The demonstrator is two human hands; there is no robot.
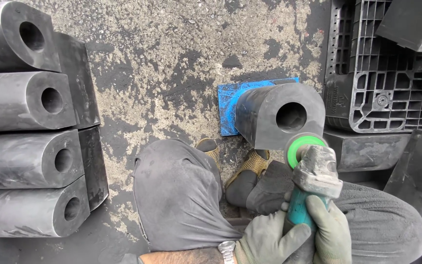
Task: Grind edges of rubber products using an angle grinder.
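Note:
A black rubber block (269, 115) with a round hole through it lies on a blue board (228, 100) in front of my knees. Both my hands wear grey gloves and grip an angle grinder (313, 171) with a teal handle and a green disc. The disc touches the lower front edge of the block. My left hand (264, 239) wraps the handle from the left, with a wristwatch at its cuff. My right hand (326, 230) holds the handle from the right.
Several similar black rubber blocks (25, 146) are stacked at the left. A black plastic pallet (382, 93) stands at the upper right, with more black blocks (411, 166) beside it. My feet in yellow shoes (250, 164) rest on rough, stained concrete (172, 58).

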